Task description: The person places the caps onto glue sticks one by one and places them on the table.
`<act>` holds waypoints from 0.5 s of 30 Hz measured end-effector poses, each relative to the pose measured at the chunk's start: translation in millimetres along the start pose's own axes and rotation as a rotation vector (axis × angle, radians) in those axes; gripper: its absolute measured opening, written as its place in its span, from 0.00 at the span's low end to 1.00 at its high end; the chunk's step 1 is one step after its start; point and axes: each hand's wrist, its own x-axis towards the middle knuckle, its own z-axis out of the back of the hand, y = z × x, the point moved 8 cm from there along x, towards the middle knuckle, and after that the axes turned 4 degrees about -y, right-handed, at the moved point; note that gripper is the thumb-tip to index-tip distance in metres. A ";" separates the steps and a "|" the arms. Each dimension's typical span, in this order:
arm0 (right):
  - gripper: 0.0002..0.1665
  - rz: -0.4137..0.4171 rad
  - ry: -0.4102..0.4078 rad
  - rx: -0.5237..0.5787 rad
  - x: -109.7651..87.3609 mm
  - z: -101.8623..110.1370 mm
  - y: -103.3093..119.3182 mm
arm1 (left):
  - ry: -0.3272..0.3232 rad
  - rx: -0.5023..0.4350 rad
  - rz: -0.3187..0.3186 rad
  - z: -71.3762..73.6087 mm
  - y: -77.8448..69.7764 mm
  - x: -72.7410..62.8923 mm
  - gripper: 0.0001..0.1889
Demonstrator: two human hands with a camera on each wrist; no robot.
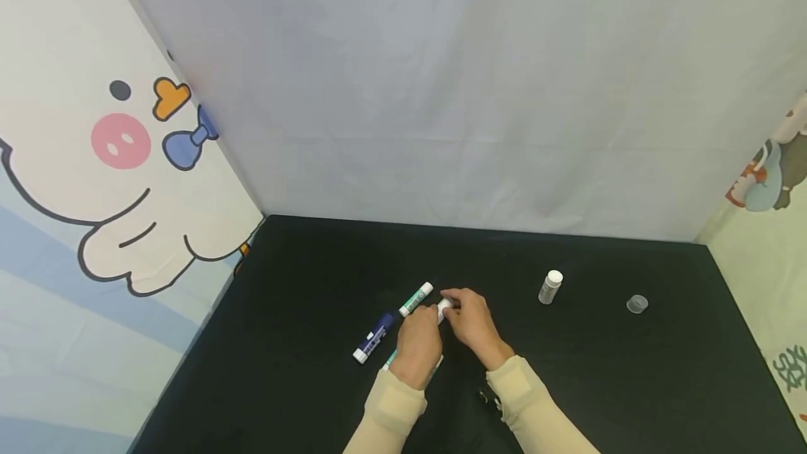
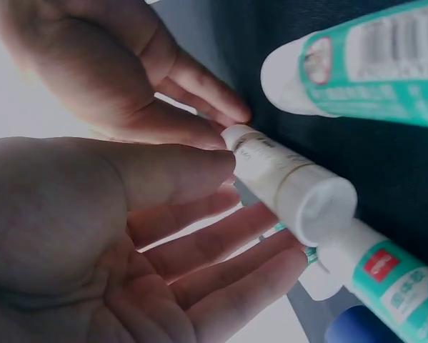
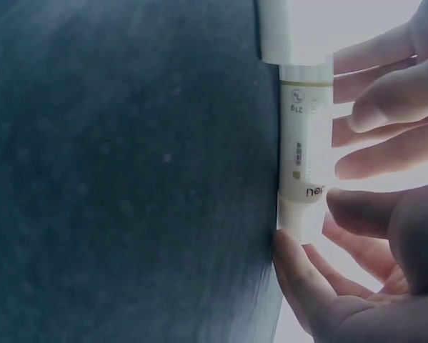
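Between the two hands is a white glue stick (image 1: 444, 310) with a thin gold line round it, marked 21g in the right wrist view. My right hand (image 1: 473, 319) pinches its narrow end (image 3: 299, 218) between thumb and fingers. The left hand (image 1: 419, 346) is spread along the stick's body, with fairly straight fingers (image 2: 253, 268) beside it. In the right wrist view a small gap separates the left thumb (image 3: 374, 113) from the stick. Close by lie a green-and-white glue stick (image 1: 416, 299) and a dark blue one (image 1: 374, 338).
Another green glue stick (image 1: 389, 360) shows partly from under the left hand. To the right on the black table (image 1: 592, 370) stand a white-capped glue stick (image 1: 550, 287) and a small clear cup-like piece (image 1: 637, 304). Fabric walls (image 1: 492, 125) border the table.
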 end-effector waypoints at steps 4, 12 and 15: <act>0.18 -0.002 0.006 0.018 -1.3 1.3 -1.8 | -0.026 -0.022 -0.002 6.5 -2.5 0.7 0.09; 0.17 -0.019 -0.016 0.042 -7.8 10.4 -3.4 | -0.031 -0.040 -0.017 10.2 -11.0 4.0 0.08; 0.17 -0.019 -0.033 0.052 -10.6 15.6 -4.3 | -0.044 -0.045 -0.031 11.4 -14.9 3.8 0.09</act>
